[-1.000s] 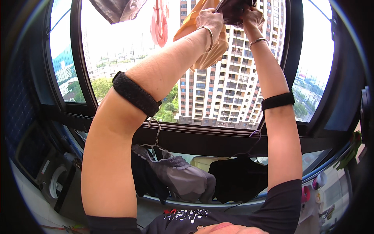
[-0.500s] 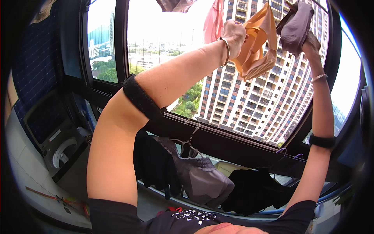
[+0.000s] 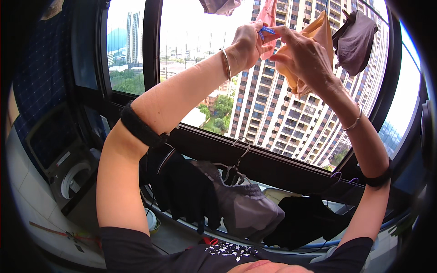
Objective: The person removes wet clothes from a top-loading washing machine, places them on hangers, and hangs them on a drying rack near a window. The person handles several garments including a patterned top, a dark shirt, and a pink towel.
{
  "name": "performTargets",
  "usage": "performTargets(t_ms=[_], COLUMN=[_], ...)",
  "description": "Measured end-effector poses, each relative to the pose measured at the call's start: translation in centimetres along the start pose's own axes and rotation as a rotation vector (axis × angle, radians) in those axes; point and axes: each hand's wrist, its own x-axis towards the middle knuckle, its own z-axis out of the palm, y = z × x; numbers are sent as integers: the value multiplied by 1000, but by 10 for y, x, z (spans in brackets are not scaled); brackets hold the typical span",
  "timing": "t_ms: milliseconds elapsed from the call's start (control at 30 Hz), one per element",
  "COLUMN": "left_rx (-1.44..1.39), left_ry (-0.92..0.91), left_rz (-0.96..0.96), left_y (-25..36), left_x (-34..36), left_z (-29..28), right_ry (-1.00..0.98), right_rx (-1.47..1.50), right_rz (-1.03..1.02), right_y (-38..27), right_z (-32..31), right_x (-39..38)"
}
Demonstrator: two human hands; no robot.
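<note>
My left hand is raised in front of the window, its fingers closed on a small blue clothes peg. From the right, my right hand reaches across; its index finger meets the peg while the thumb stands apart below. Behind my right hand hangs a tan-orange garment, partly covered by it. A pink garment hangs just behind the peg. Farther right is a grey-brown garment, and a mauve one shows at the top edge.
Below the window, dark clothes, grey shorts and a black garment hang from hangers. A top-loading washing machine with its lid up stands at the left. The dark window frame borders the opening, with tall buildings outside.
My left hand has left the tan-orange garment, moved left and now holds the blue peg. My right hand has let go of the grey-brown garment and come left to the peg.
</note>
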Motion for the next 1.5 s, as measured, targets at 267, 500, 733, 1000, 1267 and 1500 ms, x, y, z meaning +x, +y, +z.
performTargets(t_ms=[267,500,733,1000,1267,1500], left_rx=[-69,76,690,722,1171,1297], left_ry=[56,-9,625,70,86,359], left_rz=[56,17,488,703,571,495], left_y=[30,54,88,53,31,41], left_x=[-21,-5,82,150,122,131], left_z=[-33,-60,-134,-132,-109,-125], right_ry=[262,320,413,169,258,-13], right_rx=[362,585,554,449,767,937], right_rz=[50,385,470,161,530,379], right_y=[-31,-59,-36,-37,52,68], right_z=[57,81,69,95,127,108], right_x=[44,80,118,179,209,169])
